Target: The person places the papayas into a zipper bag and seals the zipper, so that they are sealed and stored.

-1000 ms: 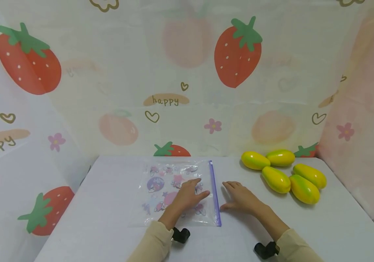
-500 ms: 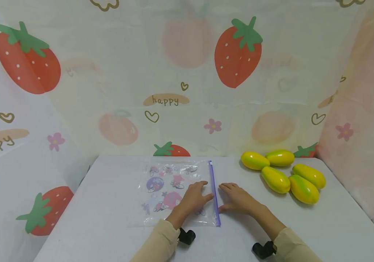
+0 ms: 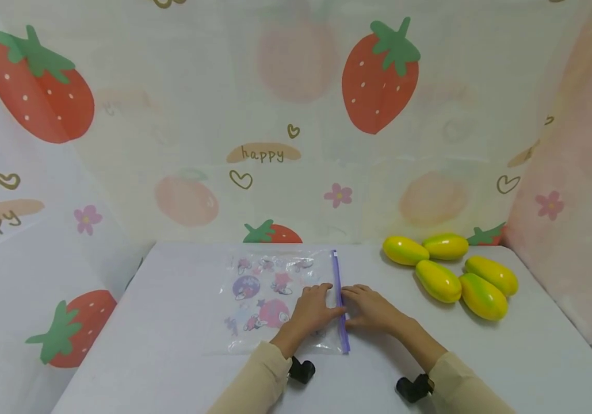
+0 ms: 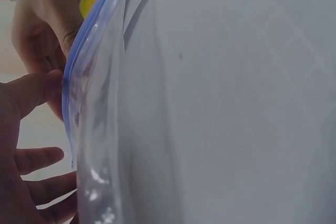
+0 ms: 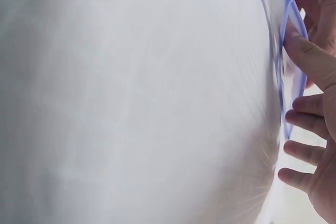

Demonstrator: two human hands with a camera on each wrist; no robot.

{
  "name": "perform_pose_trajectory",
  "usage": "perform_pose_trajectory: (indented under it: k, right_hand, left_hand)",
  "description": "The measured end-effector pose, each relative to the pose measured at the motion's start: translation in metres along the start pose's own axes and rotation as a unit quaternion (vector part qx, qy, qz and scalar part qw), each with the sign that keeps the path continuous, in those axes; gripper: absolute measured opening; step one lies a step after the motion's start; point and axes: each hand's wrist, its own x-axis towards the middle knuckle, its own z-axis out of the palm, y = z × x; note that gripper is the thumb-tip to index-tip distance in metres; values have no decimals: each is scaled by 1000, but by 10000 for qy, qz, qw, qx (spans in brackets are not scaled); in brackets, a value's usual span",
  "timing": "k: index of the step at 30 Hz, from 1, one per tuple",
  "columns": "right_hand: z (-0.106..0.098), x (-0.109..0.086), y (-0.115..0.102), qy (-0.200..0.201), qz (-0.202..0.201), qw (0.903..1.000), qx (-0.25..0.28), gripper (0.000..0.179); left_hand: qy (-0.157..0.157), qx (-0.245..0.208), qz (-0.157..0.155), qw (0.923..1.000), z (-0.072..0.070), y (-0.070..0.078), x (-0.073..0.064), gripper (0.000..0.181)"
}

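A clear zip bag point(image 3: 246, 287) with pink and purple cartoon prints lies flat on the white table. Its purple zip strip point(image 3: 335, 267) runs along the right side. My left hand point(image 3: 312, 313) rests over the bag, thumb tip at the strip, other fingers spread. From the other side my right hand point(image 3: 373, 309) meets the strip with its fingertips. In the right wrist view, the purple edges point(image 5: 287, 3) stand slightly apart by the right thumb point(image 5: 310, 59), whose other fingers are nearly straight. The left thumb point(image 4: 37, 90) touches the strip in the left wrist view.
Several glossy yellow-green mango-like fruits point(image 3: 438, 280) lie in a group at the back right of the table point(image 3: 171, 322). Strawberry-printed cloth point(image 3: 296, 115) hangs behind and on both sides. A small black camera sits at each wrist.
My left hand has slid right across the bag to its zip strip. The right hand has moved slightly left and now reaches the strip too. The fruits have stayed put.
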Motion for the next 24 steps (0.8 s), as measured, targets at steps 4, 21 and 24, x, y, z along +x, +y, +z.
perform_pose_trajectory:
  k: [4, 21, 24]
  right_hand:
    - [0, 3, 1, -36, -135, 9999, -67, 70]
    - [-1, 4, -2, -185, -200, 9995, -166, 74]
    - [-2, 5, -2, -237, -157, 9994, -199, 77]
  left_hand:
    - [5, 148, 7, 9999, 0, 4, 0, 71]
    - [-204, 563, 52, 9982, -2, 6, 0, 67]
    - [-244, 655, 118, 9975, -5, 6, 1, 65]
